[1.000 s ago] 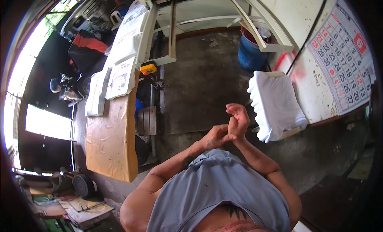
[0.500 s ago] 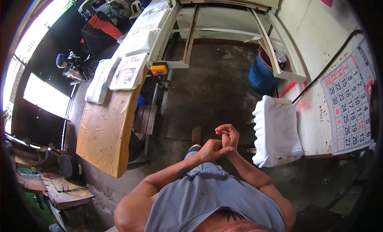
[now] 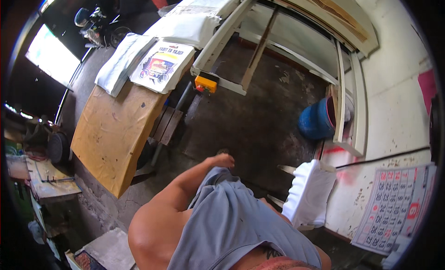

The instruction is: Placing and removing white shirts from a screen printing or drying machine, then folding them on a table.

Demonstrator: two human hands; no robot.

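Note:
My left hand (image 3: pixel 223 160) hangs in front of my grey sleeveless shirt (image 3: pixel 236 219), beside its lower edge. Its fingers look curled in, and nothing shows in them. My right forearm (image 3: pixel 276 210) runs down behind the shirt, and the right hand is hidden there. Nearest to that arm is a white cloth (image 3: pixel 308 193) draped over a chair-like frame. To the left, a padded tan board (image 3: pixel 118 131) carries folded white cloths (image 3: pixel 123 66) and a white piece with a colourful print (image 3: pixel 160 66).
Ahead stands a cream metal frame (image 3: pixel 220 80) with long rails and a yellow switch box (image 3: pixel 206 84) at its corner. A blue drum (image 3: pixel 317 120) sits under the right rail. A calendar (image 3: pixel 394 205) hangs on the right wall. A motorcycle (image 3: pixel 99 31) is at far left.
My hands, together in front of me before, have come apart. The left hand moved left and lower; the right dropped out of sight. My view has turned, tilting the scene.

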